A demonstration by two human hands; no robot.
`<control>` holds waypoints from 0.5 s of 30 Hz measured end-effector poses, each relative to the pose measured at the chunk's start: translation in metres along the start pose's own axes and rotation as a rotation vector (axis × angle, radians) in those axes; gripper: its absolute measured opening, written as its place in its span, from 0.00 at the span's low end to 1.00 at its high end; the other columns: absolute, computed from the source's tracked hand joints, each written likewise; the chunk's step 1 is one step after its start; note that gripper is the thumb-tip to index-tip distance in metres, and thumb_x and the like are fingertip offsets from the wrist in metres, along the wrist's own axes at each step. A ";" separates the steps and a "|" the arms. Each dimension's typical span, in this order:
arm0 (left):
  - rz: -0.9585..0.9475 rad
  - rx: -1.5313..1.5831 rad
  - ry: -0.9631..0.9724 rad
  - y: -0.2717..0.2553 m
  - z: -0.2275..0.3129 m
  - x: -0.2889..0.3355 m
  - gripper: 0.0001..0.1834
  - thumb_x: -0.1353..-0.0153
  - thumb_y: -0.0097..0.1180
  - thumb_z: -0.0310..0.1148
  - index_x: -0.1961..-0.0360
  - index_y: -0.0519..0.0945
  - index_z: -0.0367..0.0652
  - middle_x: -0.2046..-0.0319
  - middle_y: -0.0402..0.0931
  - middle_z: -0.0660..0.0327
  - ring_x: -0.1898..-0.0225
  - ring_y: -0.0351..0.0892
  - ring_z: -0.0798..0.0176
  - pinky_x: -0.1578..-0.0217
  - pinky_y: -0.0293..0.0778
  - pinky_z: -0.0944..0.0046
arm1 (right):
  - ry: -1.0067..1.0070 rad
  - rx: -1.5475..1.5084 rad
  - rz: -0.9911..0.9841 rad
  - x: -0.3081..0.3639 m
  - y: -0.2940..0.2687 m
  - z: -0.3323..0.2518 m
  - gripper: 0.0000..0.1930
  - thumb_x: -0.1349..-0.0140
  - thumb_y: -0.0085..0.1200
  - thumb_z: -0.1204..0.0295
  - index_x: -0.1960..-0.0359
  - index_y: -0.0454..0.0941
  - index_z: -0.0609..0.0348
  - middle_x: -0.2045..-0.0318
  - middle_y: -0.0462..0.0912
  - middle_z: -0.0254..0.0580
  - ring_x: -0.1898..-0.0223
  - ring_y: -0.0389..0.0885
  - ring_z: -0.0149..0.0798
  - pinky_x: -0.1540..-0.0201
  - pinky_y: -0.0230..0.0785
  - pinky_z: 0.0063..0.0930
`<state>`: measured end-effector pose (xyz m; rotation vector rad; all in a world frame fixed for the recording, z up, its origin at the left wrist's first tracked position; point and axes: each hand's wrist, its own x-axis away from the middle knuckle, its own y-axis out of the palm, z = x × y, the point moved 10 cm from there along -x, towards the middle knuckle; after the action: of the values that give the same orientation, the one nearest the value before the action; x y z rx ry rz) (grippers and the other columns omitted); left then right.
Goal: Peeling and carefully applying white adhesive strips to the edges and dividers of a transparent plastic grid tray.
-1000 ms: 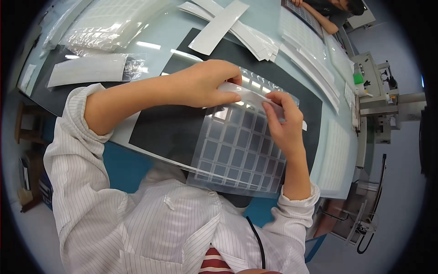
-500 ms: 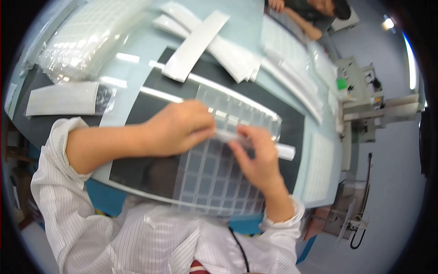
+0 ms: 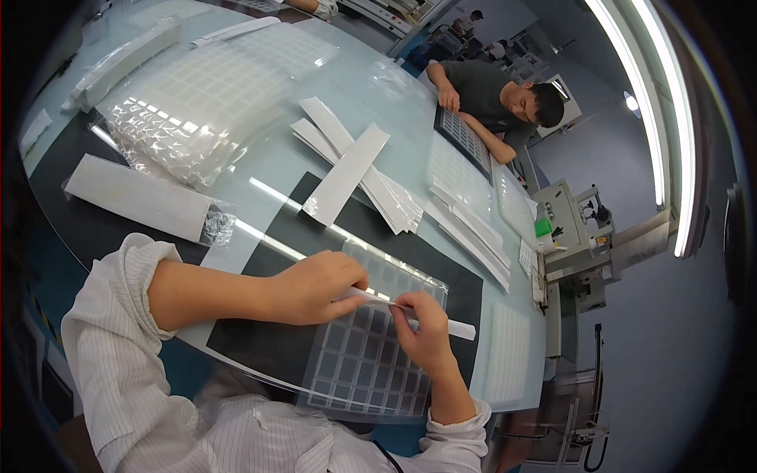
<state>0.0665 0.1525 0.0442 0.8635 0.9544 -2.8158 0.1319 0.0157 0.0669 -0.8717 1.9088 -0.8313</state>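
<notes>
Sleeves of white striped cloth [image 3: 118,347], rolled up, frame the near edge of the pale glass-topped table [image 3: 378,102]. Over that edge hangs the lower end of a clear plastic sheet divided into rectangular pockets [image 3: 355,370]; the rest of it lies on a black mat [image 3: 260,335]. Above the sheet, the left hand [image 3: 322,288] has its thumb and fingers closed on one end of a narrow white strip [image 3: 461,329]. Beside it, the right hand [image 3: 422,327] pinches the strip further along, and its other end sticks out past that hand toward the table's right edge. To the right, nearer that edge, lies a translucent gridded sheet [image 3: 509,355].

Near the left edge rests a flat white bundle in a clear wrapper [image 3: 138,197]. Past the mat lies a stack of long white strips [image 3: 390,197], with one wide white strip [image 3: 347,177] crossing it and reaching over the mat's far corner. More white strips [image 3: 473,244] run along the right side.

Further off, toward the far left corner, spreads a shiny pile of clear gridded sheets [image 3: 209,94]. At the far right edge, a co-worker in a dark top [image 3: 481,87] leans over a dark-framed gridded panel [image 3: 465,138].
</notes>
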 end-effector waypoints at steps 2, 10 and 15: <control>0.022 -0.042 0.042 0.001 0.003 0.003 0.12 0.40 0.64 0.33 0.60 0.77 0.40 0.64 0.77 0.53 0.60 0.77 0.47 0.56 0.72 0.53 | 0.006 0.006 -0.040 -0.007 0.000 -0.003 0.10 0.44 0.63 0.83 0.62 0.77 0.62 0.68 0.81 0.47 0.68 0.83 0.45 0.65 0.75 0.32; 0.129 -0.048 0.039 -0.015 0.002 0.002 0.06 0.40 0.62 0.28 0.66 0.77 0.40 0.69 0.77 0.55 0.64 0.77 0.49 0.61 0.73 0.54 | -0.131 -0.001 -0.147 -0.044 0.018 -0.034 0.10 0.42 0.64 0.80 0.61 0.76 0.62 0.66 0.81 0.47 0.68 0.82 0.47 0.62 0.74 0.33; 0.159 0.008 0.005 -0.024 -0.004 0.002 0.07 0.40 0.63 0.28 0.65 0.78 0.39 0.69 0.76 0.55 0.65 0.77 0.49 0.63 0.73 0.54 | -0.091 -0.058 -0.104 -0.049 0.028 -0.032 0.08 0.41 0.62 0.81 0.61 0.76 0.63 0.67 0.81 0.47 0.69 0.82 0.47 0.65 0.75 0.34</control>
<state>0.0618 0.1747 0.0535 0.9052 0.8355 -2.6861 0.1155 0.0779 0.0780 -1.0340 1.8290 -0.7872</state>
